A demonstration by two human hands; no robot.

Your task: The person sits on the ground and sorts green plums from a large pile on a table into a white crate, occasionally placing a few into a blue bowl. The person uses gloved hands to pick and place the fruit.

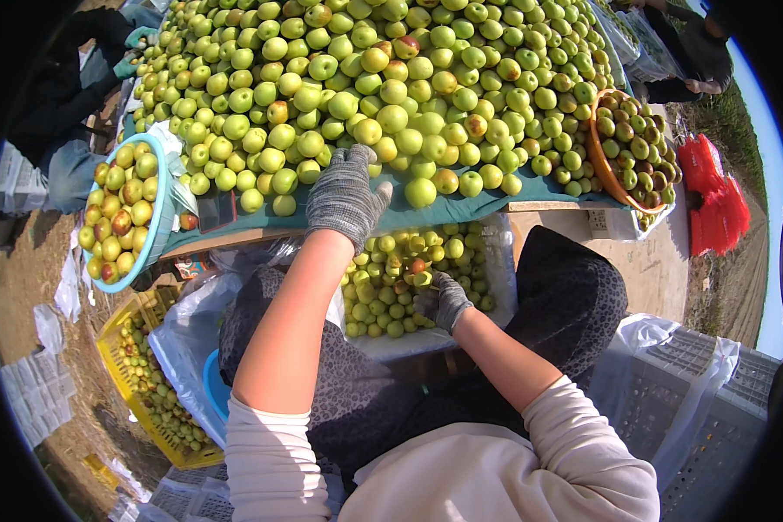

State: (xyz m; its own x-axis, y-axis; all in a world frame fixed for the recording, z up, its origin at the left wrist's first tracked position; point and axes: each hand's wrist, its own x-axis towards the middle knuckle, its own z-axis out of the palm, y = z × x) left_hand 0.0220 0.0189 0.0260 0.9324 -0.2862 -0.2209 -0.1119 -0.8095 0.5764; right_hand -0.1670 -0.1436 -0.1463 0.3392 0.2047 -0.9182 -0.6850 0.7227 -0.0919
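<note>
My left hand (346, 196), in a grey knit glove, reaches over the table's front edge. Its fingertips touch the large heap of green jujubes (391, 117), some with brown-red patches. The thumb stands apart; the palm side is hidden. Lower down, between my knees, my right hand (445, 302) in a matching glove is over a plastic-lined crate (504, 274) of jujubes (391, 307). Several blurred jujubes (417, 274) are just beyond its fingers, and whether it grips any is not visible.
A blue basin (161, 215) of browner jujubes stands left, beside a phone (216, 211). An orange basin (603, 156) stands right. A yellow crate (121, 355) is lower left, grey crates (685, 391) lower right. Other people (81, 72) are beyond the table's sides.
</note>
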